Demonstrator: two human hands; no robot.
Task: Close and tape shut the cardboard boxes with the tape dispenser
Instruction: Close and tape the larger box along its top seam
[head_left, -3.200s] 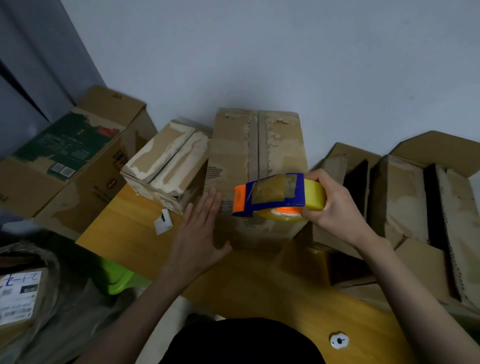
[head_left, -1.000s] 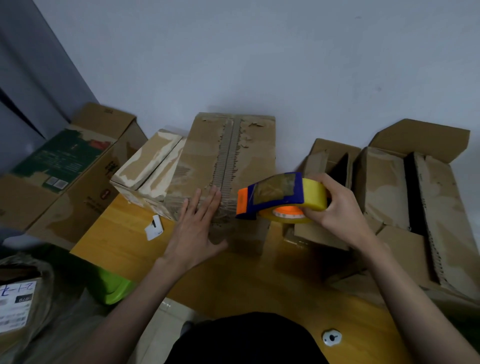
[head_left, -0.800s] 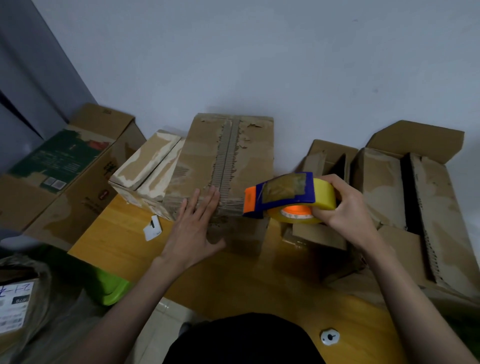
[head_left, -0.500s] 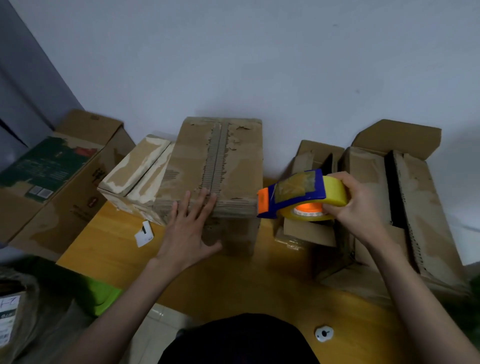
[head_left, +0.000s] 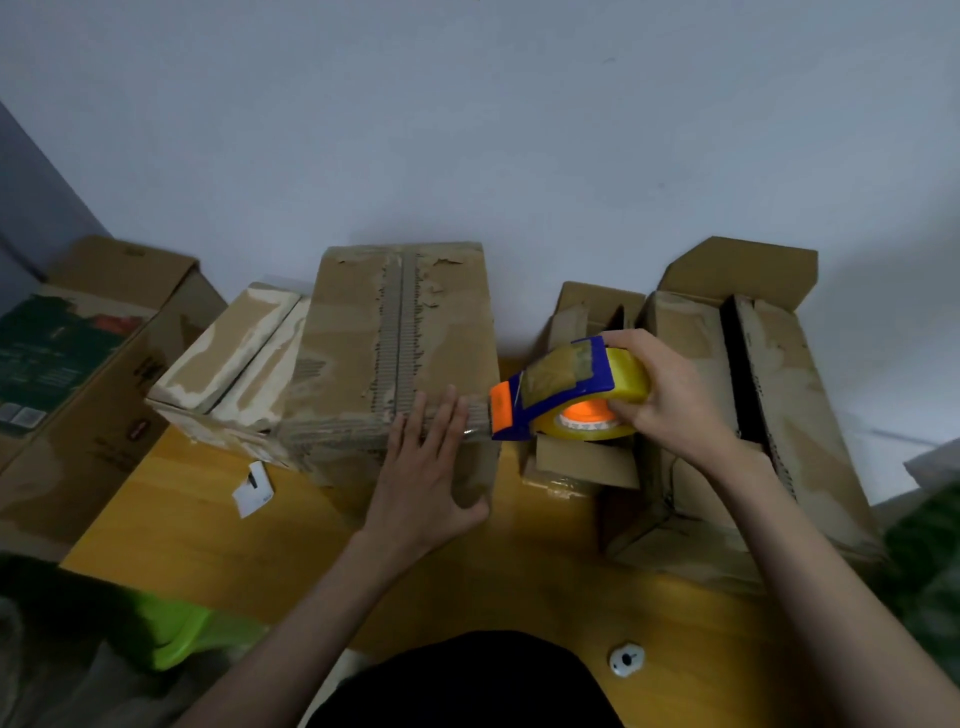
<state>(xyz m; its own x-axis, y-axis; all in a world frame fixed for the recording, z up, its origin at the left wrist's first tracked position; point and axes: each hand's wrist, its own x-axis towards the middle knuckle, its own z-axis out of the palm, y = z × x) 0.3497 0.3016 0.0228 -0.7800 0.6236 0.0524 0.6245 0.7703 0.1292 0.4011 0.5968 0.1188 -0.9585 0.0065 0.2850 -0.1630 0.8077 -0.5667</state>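
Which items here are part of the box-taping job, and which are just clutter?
In the job:
tape dispenser, gripped by right hand
middle box, flaps closed, left hand flat against its near face
open boxes at right

Lying about:
white paper scrap
small white round part
green plastic item

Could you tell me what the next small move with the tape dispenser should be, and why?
Probably draw the dispenser in the right hand a little further right, then wrap the strip around the corner of the box. Its orange end sits just off the near right corner, a shiny strip seems to run under the flat left hand, and the top seam looks untaped.
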